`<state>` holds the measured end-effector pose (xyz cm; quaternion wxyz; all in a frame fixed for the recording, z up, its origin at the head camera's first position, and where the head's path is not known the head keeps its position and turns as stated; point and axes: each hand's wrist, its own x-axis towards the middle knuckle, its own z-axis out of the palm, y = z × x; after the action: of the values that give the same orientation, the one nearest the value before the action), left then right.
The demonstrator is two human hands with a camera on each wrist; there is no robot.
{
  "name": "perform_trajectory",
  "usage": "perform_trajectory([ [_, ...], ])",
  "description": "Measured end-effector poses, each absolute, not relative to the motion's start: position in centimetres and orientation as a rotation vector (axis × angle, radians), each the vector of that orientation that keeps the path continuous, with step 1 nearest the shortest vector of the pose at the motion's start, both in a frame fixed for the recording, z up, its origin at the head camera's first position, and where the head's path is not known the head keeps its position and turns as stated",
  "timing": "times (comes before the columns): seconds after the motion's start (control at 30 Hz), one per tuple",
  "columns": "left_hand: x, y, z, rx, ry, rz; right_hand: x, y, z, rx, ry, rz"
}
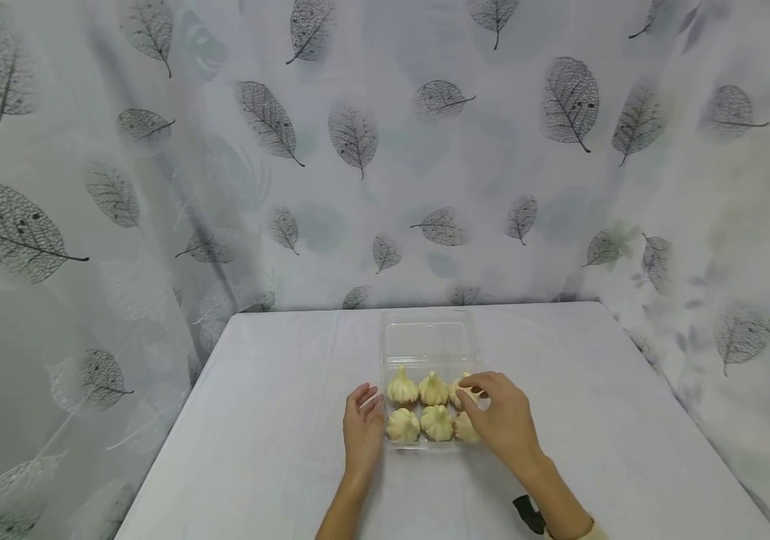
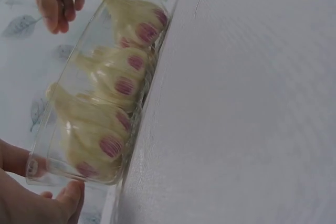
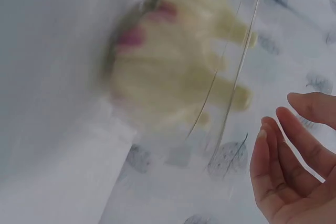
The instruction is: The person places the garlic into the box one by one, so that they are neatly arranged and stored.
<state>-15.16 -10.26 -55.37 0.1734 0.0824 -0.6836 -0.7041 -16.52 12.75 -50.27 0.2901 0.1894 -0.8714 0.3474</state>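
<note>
A clear plastic clamshell box [image 1: 419,446] stands on the table with its lid [image 1: 428,341] folded back. Inside, pale garlic bulbs [image 1: 437,422] with purple marks sit in two rows of three, several with stems pointing up. Against the box's left end, my left hand [image 1: 363,431] rests with loosely bent fingers; its fingertips [image 2: 72,195] touch the clear wall. My right hand [image 1: 506,424] hovers over the right end, partly covering the bulbs there. Thumb and fingers of that hand are apart and gently curved, holding nothing, as the right wrist view shows.
A white cloth covers the table [image 1: 277,420]. Behind and beside it hangs a pale curtain [image 1: 392,135] with a grey leaf print. A dark strap-like object [image 1: 528,514] lies by the right forearm.
</note>
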Motion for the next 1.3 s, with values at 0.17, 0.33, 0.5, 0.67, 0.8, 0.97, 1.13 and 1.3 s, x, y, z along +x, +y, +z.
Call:
perform_trajectory([
  [0.17,-15.3,-10.3,-55.6,0.26,-1.956,-1.993,-16.6,14.7,-50.4,0.419,-2.33,0.922],
  [0.33,-15.4,-10.4,-55.7,0.286,-1.978,-1.973,-16.6,16.1,-50.6,0.366,-2.32,0.916],
  [0.5,-15.5,-10.6,-55.8,0.304,-1.986,-1.958,-16.9,17.1,-50.8,0.32,-2.313,0.937],
  [0.67,-15.2,-10.4,-55.1,0.324,-1.982,-1.952,-17.4,18.1,-50.9,0.271,-2.317,0.937],
  [0.8,-15.3,-10.2,-54.9,0.338,-1.978,-1.947,-18.0,18.7,-51.2,0.244,-2.335,0.954],
  [0.97,-15.7,-10.5,-55.6,0.291,-1.971,-1.985,-19.1,19.1,-51.7,0.206,-2.367,0.986],
  [1.13,-15.6,-10.6,-55.6,0.297,-1.971,-2.001,-20.3,19.0,-52.2,0.184,-2.427,1.041],
  [1.3,-15.3,-10.6,-55.5,0.304,-1.956,-2.017,-21.5,18.8,-52.9,0.174,-2.462,1.073],
])
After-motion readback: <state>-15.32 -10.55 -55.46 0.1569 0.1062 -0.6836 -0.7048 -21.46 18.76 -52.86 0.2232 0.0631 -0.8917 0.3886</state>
